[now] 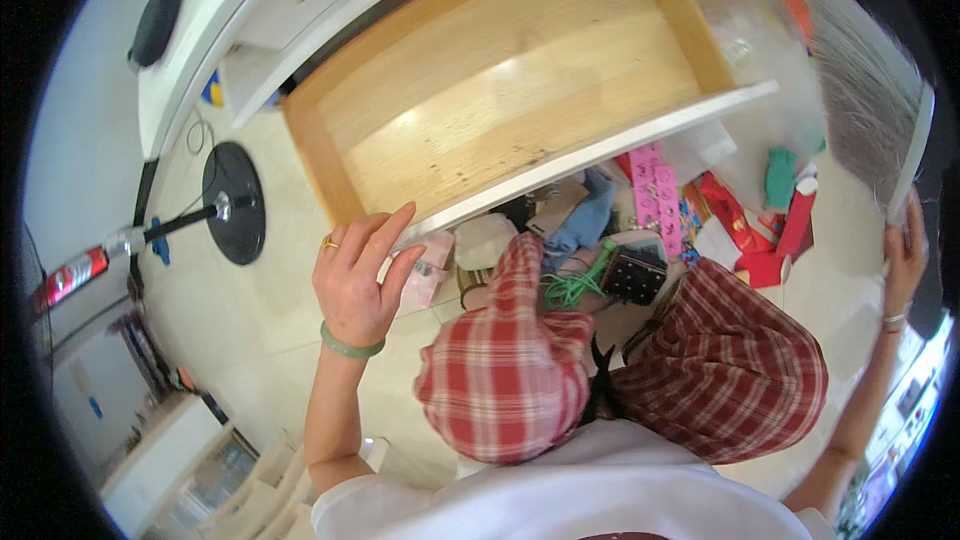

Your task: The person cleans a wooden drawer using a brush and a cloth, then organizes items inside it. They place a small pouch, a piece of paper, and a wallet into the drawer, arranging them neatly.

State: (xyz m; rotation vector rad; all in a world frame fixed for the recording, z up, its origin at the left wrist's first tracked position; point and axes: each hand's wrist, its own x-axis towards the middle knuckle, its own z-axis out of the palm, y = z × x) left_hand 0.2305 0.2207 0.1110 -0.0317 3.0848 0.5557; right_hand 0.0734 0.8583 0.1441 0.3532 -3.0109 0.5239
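The left hand (pixel 358 275) rests its spread fingers on the white front edge of the drawer (pixel 520 90), near that edge's left end, fingertips touching the rim and nothing held in the palm; a ring and a green bangle show on it. The right hand (pixel 903 252) is far off to the right of the drawer, closed around the lower end of a white tray-like thing (pixel 915 155) that carries grey fluff, though the rim of the view blurs it and I cannot tell just what it is.

The drawer is pulled out wide above the person's knees, which are in red checked trousers (pixel 720 360). Below the drawer's front edge, on the pale tiled floor (pixel 230 310), lies a heap of small things: a pink strip (pixel 655 195), a black studded pouch (pixel 632 277), a green cord (pixel 575 285), red packets (pixel 775 240) and blue cloth (pixel 588 220). To the drawer's left stands a round black lamp base (pixel 235 202) with its pole.

The drawer has a white front and light wooden sides and bottom, the bottom bare but for dark specks near the front.
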